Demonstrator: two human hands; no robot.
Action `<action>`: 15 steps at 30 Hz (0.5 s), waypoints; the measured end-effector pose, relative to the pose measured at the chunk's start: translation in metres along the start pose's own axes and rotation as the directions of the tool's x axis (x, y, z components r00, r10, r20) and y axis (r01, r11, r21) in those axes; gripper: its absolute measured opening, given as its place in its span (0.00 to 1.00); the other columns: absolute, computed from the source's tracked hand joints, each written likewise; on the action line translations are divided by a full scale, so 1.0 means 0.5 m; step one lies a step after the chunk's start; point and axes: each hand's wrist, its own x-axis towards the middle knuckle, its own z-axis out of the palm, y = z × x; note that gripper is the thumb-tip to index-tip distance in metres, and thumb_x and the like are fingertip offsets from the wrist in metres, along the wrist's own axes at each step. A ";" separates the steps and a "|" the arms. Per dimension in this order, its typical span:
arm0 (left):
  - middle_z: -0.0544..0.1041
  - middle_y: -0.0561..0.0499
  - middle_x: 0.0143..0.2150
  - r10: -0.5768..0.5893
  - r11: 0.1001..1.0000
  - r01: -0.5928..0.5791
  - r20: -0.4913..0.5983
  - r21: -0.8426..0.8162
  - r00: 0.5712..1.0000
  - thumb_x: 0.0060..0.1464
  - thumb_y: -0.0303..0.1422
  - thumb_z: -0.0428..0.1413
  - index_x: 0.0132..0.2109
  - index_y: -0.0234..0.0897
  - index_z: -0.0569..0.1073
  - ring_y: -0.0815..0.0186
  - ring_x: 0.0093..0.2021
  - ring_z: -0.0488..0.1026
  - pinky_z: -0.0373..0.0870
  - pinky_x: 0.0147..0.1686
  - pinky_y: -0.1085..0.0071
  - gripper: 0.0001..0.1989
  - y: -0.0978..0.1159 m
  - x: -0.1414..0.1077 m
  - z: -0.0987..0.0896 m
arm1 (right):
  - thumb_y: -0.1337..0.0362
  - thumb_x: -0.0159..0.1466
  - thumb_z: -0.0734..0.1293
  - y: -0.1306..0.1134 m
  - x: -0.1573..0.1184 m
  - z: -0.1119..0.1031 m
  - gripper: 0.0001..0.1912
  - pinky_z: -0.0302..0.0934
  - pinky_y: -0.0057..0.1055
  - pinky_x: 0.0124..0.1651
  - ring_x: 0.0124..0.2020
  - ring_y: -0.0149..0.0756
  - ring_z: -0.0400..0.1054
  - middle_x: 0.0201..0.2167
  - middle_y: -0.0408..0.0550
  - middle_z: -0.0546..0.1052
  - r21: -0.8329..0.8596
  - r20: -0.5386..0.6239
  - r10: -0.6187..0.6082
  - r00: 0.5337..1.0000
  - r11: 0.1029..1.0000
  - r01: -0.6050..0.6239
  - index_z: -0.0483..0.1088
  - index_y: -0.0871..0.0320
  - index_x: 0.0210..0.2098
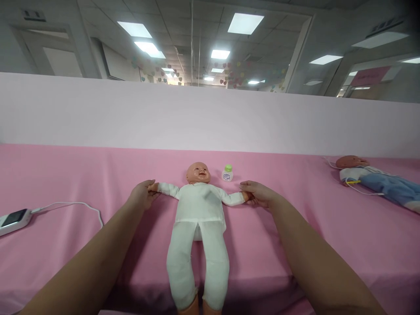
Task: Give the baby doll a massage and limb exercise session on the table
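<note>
White handheld device (13,222), corded, lies far left | left hand (142,194) pinches one hand of the white-clad doll (200,203) | doll lies face-up on pink cloth (285,168), arms outspread | green-capped bottle (227,174) sits near its head | right hand (260,194) grips the doll's other hand | blue-clothed doll (389,183) lies far right

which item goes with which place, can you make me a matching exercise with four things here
1. white-clothed doll
2. green-capped bottle
3. blue-clothed doll
4. white handheld device

A. far right of the picture
B. far left of the picture
C. held by its hands, in the left hand and right hand
D. just right of the nearer doll's head

Pairs: 1-C, 2-D, 3-A, 4-B
</note>
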 end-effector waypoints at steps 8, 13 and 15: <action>0.80 0.42 0.51 0.063 0.996 -0.050 0.204 -0.068 0.977 0.58 0.31 0.61 0.44 0.38 0.74 0.58 0.50 0.79 0.79 0.53 0.61 0.07 -0.010 -0.036 0.026 | 0.58 0.54 0.80 0.006 0.039 0.025 0.16 0.71 0.29 0.34 0.31 0.34 0.70 0.30 0.46 0.74 0.314 -0.198 -0.214 0.957 0.911 0.268 0.72 0.56 0.32; 0.78 0.39 0.54 0.136 0.983 -0.171 0.348 0.072 0.928 0.59 0.40 0.63 0.50 0.36 0.74 0.51 0.55 0.77 0.79 0.52 0.55 0.16 -0.028 -0.076 0.062 | 0.53 0.52 0.81 0.003 0.043 0.055 0.21 0.73 0.32 0.42 0.39 0.37 0.74 0.39 0.49 0.79 0.334 -0.230 -0.225 0.947 0.896 0.294 0.76 0.57 0.38; 0.79 0.41 0.52 0.237 0.931 -0.321 0.382 0.174 0.894 0.59 0.43 0.62 0.49 0.36 0.75 0.52 0.55 0.78 0.78 0.53 0.55 0.17 -0.029 -0.094 0.075 | 0.51 0.51 0.81 -0.005 0.035 0.068 0.23 0.73 0.36 0.46 0.43 0.40 0.76 0.43 0.51 0.81 0.296 -0.233 -0.298 0.926 0.885 0.359 0.76 0.57 0.39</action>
